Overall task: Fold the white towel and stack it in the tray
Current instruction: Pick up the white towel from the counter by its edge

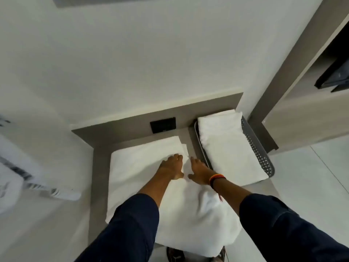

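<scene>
Now both hands flat on white towel point(143, 167): left hand point(171, 167), right hand point(200, 173) (fingers spread, gripping nothing), right nearer tray point(264, 157); towel's long axis runs alongside it.

One head-worn wide-angle view looks steeply down and forward, close over the surface point(100, 167), toward the wall point(132, 63) behind it.

Plain white wall point(132, 53) behind grey counter point(100, 167), pale floor point(311, 186).
</scene>
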